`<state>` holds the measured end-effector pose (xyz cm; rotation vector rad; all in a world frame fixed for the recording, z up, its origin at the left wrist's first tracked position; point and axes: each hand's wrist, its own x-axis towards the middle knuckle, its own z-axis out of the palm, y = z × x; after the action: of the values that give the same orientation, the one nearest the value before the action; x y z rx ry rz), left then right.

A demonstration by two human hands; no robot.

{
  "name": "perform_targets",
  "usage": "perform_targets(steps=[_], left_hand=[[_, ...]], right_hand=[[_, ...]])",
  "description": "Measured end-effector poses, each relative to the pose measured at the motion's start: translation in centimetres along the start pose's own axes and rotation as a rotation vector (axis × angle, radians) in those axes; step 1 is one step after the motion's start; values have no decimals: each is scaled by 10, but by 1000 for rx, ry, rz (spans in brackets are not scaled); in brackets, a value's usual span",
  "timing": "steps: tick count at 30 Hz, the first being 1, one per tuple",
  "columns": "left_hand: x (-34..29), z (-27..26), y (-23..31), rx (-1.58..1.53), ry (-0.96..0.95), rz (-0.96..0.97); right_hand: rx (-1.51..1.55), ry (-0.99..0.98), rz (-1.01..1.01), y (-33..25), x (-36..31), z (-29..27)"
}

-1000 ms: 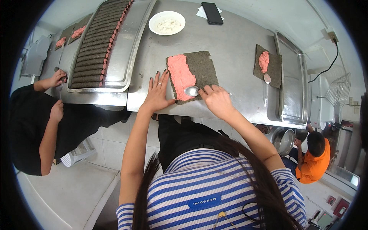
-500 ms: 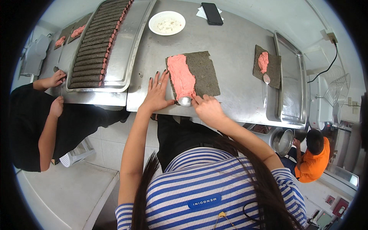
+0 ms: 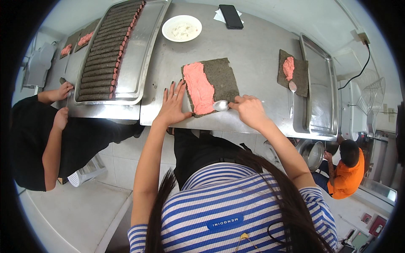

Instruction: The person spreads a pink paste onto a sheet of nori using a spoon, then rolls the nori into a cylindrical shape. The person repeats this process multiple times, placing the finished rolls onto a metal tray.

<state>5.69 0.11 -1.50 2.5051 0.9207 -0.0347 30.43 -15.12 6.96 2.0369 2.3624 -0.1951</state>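
A dark seaweed sheet [image 3: 221, 76] lies flat on the steel table before me. Pink paste [image 3: 199, 87] covers its left part in a long band. My left hand [image 3: 171, 103] rests with fingers spread along the sheet's left edge, thumb at the near corner. In my right hand [image 3: 249, 110] a metal spoon [image 3: 220, 105] is gripped, its bowl at the near right edge of the paste, over the sheet. Most of the handle is hidden by my fingers.
A tray [image 3: 143, 67] of seaweed rolls stands left, beside a co-worker in black. A white bowl [image 3: 182, 28] and phone [image 3: 230, 17] lie at the back. Right are another pasted sheet [image 3: 297, 78], a second spoon [image 3: 292, 99] and a tray [image 3: 320, 84]. A person in orange is beyond.
My right hand and the spoon have moved right, from the paste's near end to its right edge. The paste's near edge looks smoother. My left hand stays in place.
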Motion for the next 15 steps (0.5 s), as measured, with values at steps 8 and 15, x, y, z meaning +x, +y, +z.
perform_targets(steps=[8, 15], left_hand=[[0, 1, -2, 2, 2, 15], [0, 2, -3, -5, 15, 25]], right_hand=[[-32, 128, -207, 1, 31, 13], [-44, 184, -42, 21, 100, 15]])
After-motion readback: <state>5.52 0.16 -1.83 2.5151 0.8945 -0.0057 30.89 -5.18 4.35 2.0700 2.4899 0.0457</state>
